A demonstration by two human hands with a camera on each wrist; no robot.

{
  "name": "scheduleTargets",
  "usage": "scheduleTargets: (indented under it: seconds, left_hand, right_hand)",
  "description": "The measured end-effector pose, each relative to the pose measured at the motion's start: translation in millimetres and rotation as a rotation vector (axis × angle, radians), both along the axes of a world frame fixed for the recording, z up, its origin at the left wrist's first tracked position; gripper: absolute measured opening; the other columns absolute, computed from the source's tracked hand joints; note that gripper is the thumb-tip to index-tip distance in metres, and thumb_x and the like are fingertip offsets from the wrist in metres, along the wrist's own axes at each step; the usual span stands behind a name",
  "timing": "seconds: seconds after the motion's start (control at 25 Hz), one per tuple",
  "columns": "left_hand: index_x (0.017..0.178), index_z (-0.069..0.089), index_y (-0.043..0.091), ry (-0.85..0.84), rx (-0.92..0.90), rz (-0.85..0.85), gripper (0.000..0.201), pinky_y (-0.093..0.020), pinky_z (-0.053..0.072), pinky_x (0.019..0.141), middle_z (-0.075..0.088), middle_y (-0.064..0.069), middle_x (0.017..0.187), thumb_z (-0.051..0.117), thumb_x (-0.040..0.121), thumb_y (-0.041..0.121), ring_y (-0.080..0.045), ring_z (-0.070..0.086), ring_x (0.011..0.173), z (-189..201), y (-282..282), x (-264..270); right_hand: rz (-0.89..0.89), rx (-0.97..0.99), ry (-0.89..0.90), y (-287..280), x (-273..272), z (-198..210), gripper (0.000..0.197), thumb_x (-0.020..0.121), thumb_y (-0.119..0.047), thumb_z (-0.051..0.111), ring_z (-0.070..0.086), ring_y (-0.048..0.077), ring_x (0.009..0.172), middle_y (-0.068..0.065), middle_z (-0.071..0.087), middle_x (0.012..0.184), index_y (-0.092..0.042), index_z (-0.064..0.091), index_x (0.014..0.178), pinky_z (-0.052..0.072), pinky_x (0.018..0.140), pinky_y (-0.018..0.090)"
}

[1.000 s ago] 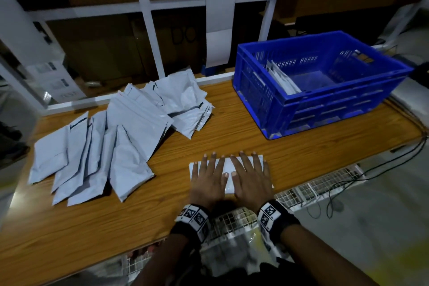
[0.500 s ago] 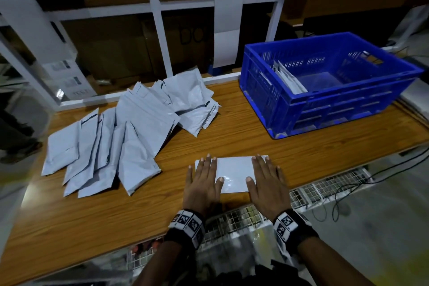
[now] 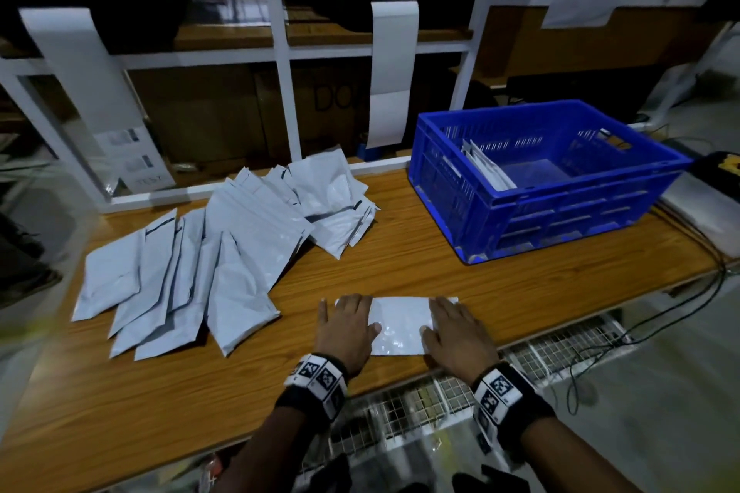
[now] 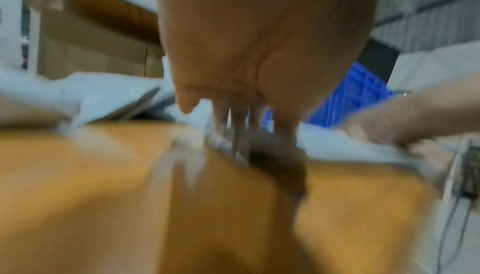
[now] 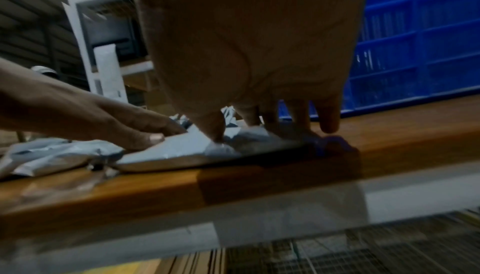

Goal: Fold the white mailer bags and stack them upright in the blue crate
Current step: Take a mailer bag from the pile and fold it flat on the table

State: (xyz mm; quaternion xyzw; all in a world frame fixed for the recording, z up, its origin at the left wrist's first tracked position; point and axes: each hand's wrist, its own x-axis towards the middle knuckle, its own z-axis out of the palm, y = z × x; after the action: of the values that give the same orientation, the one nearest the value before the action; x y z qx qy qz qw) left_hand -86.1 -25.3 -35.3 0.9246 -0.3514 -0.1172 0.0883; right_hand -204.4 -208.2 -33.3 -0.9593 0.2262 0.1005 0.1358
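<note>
Now both grips lie flat with straight fingers, left hand (image 3: 347, 326) and right hand (image 3: 456, 332) pressing the folded bag (image 3: 400, 322) on the surface (image 3: 400, 276).

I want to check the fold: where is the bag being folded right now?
In the head view the folded bag lies flat at the table's near edge, under the left hand and right hand.
</note>
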Motion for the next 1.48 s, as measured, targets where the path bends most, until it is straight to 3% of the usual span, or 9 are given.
scheduleTargets:
  seconds: [0.16,0.4,0.52,0.6,0.68,0.88,1.0,1.28,1.48]
  left_hand:
    - [0.150,0.027,0.028,0.080,0.136,-0.077,0.073,-0.061,0.008,0.120,0.046,-0.007,0.142,0.068,0.091,0.043,-0.031,0.038,0.137,30.1,2.7,13.8]
    - [0.135,0.046,0.022,0.049,0.204,-0.130,0.073,-0.055,0.018,0.119,0.050,-0.007,0.132,0.082,0.077,0.046,-0.030,0.043,0.130,45.5,11.3,12.1]
    - [0.126,0.046,0.020,0.073,0.092,-0.141,0.068,-0.046,0.032,0.109,0.060,-0.005,0.124,0.087,0.074,0.035,-0.028,0.053,0.119,56.1,10.0,9.7]
    - [0.121,0.044,0.023,0.087,-0.025,-0.127,0.066,-0.035,0.040,0.083,0.065,-0.004,0.117,0.088,0.073,0.029,-0.028,0.059,0.107,63.7,11.3,7.6]
    - [0.124,0.046,0.027,0.051,-0.113,-0.130,0.067,-0.029,0.038,0.071,0.067,0.000,0.112,0.088,0.072,0.030,-0.023,0.062,0.097,74.7,13.1,6.3]
    - [0.117,0.062,0.034,-0.181,-0.263,-0.229,0.041,-0.031,0.037,0.085,0.067,0.010,0.110,0.079,0.079,0.035,-0.012,0.061,0.104,100.8,4.5,-3.1]
    - [0.093,0.070,0.030,-0.204,-0.365,-0.263,0.016,-0.029,0.037,0.075,0.067,0.011,0.091,0.077,0.079,0.032,-0.012,0.062,0.089,106.6,-8.6,-13.9]
    - [0.073,0.068,0.024,-0.176,-0.438,-0.366,0.013,-0.030,0.039,0.053,0.066,0.007,0.074,0.078,0.068,0.030,-0.014,0.062,0.069,108.3,-53.6,-46.7]
    - [0.089,0.071,0.024,-0.221,-0.626,-0.361,0.019,-0.038,0.048,0.066,0.069,0.007,0.089,0.065,0.081,0.041,-0.018,0.061,0.083,117.5,-97.8,-77.1]
  right_hand:
    - [0.057,-0.017,-0.029,18.7,-5.8,8.3,0.065,0.098,-0.047,0.050,0.030,0.027,0.142,0.003,0.033,0.157,-0.016,0.031,0.151,0.032,0.114,0.040]
    - [0.134,0.172,-0.057,13.6,3.2,24.9,0.082,0.086,-0.044,0.068,0.012,0.022,0.151,-0.005,0.023,0.160,-0.029,0.022,0.152,0.014,0.116,0.054]
    - [0.145,0.107,-0.058,5.1,7.6,36.4,0.089,0.074,-0.053,0.076,0.030,0.020,0.140,-0.008,0.038,0.149,-0.038,0.029,0.148,0.023,0.102,0.047]
    - [0.119,0.023,-0.095,4.6,11.2,48.7,0.076,0.069,-0.053,0.080,0.040,0.019,0.128,-0.008,0.047,0.135,-0.036,0.047,0.135,0.026,0.093,0.042]
    - [0.124,-0.086,-0.156,8.4,10.5,63.7,0.054,0.070,-0.050,0.079,0.051,0.018,0.114,-0.008,0.054,0.119,-0.029,0.059,0.115,0.030,0.087,0.038]
    - [0.010,-0.014,-0.481,6.3,-31.1,76.0,0.032,0.072,-0.032,0.082,0.050,0.012,0.073,-0.014,0.048,0.080,-0.024,0.052,0.079,0.039,0.058,0.026]
    - [-0.036,-0.122,-0.533,-2.2,-63.2,79.1,0.027,0.077,-0.028,0.082,0.049,0.009,0.067,-0.014,0.052,0.075,-0.027,0.055,0.079,0.023,0.053,0.016]
    - [0.023,-0.212,-0.497,-25.3,-106.1,100.1,0.016,0.081,-0.042,0.072,0.064,0.021,0.070,-0.003,0.070,0.077,-0.028,0.068,0.089,0.039,0.055,0.031]
    - [-0.130,-0.321,-0.520,-64.5,-125.9,104.1,0.016,0.080,-0.040,0.073,0.066,0.028,0.068,-0.001,0.069,0.071,-0.025,0.066,0.080,0.041,0.051,0.030]
